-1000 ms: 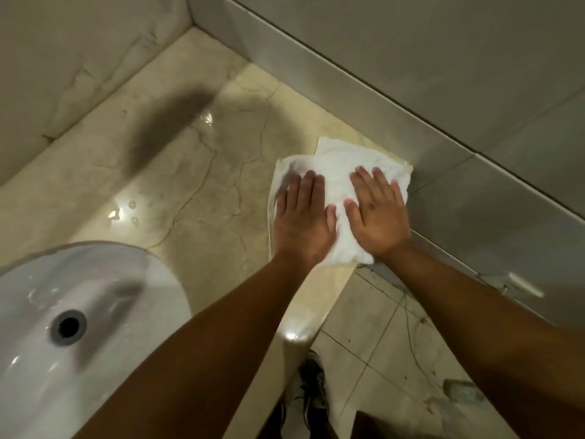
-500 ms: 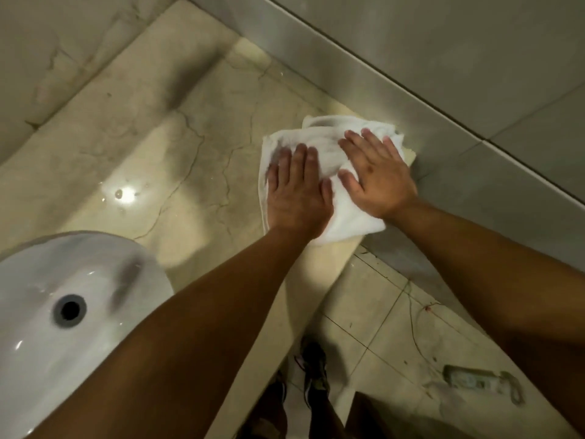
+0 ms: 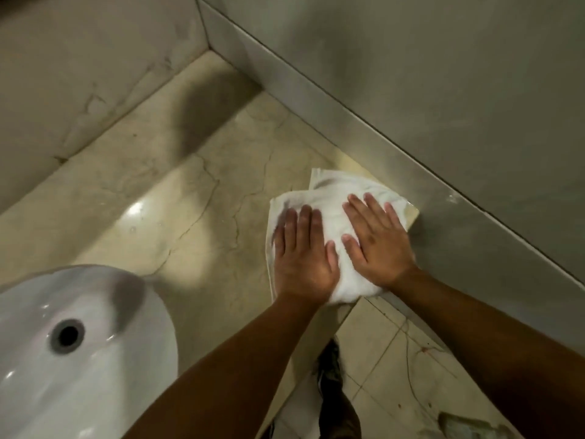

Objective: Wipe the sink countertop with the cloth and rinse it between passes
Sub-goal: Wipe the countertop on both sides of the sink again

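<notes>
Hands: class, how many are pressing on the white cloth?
2. The left hand lies flat on the cloth at its left side; the right hand lies flat beside it, nearer the wall.

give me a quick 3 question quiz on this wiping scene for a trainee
1. True or false: both hands press flat on the cloth.
2. Where does the cloth lie? A) in the basin B) at the countertop's end by the wall C) on the floor
3. Fill in: the basin's drain lies to the ___ of the left hand.

Key:
1. True; the right hand and the left lie with straight fingers on it.
2. B; on the countertop, beside the wall.
3. Left, in the white basin.
</notes>
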The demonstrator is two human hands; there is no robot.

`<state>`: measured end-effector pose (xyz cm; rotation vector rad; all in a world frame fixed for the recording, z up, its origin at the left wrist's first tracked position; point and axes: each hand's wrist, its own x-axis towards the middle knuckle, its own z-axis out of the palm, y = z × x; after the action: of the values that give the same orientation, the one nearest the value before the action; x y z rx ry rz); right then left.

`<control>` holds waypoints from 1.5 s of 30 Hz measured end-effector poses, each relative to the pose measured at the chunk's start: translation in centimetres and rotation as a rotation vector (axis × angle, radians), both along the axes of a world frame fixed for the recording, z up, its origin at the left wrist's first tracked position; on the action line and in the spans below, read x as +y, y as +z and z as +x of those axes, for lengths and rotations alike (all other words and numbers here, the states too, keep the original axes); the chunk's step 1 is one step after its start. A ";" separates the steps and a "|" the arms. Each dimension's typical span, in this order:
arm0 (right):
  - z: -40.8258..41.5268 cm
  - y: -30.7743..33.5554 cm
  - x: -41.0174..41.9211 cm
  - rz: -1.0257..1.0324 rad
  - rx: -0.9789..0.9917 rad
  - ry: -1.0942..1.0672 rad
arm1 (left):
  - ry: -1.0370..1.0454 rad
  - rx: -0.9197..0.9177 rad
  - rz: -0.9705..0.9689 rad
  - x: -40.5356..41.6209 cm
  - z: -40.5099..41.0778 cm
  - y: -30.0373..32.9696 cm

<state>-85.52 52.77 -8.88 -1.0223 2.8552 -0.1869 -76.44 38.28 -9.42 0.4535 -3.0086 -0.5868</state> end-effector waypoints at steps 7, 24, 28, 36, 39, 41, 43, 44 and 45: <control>-6.9 0.8 -1.5 0.031 -0.009 0.245 | 0.091 -0.040 0.002 -0.5 -4.7 -0.5; -7.3 1.1 -0.7 0.010 -0.070 0.462 | 0.400 -0.052 0.060 3.9 -1.7 1.1; -11.0 1.5 -6.2 -0.011 -0.026 0.531 | 0.495 -0.034 0.059 -0.1 -4.8 1.1; -11.9 0.0 -8.8 -0.055 0.014 0.504 | 0.565 -0.037 0.037 -2.3 -6.6 -0.2; -9.2 -0.2 -5.6 -0.061 -0.024 0.486 | 0.565 -0.076 0.044 1.2 -4.2 -0.3; -8.6 0.2 -4.7 -0.043 -0.040 0.510 | 0.574 -0.093 0.041 2.4 -3.1 0.0; -9.1 0.6 -5.1 -0.023 -0.052 0.517 | 0.586 -0.083 0.033 2.3 -3.2 0.3; -9.5 0.8 -5.7 -0.016 -0.051 0.530 | 0.584 -0.075 0.030 1.9 -3.5 0.5; -10.2 0.9 -6.6 -0.011 -0.046 0.546 | 0.583 -0.076 0.034 1.0 -4.2 0.7</control>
<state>-95.71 46.13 -7.94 -1.7147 2.4189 -0.1731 -80.61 39.32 -8.71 1.3093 -2.7173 -0.5710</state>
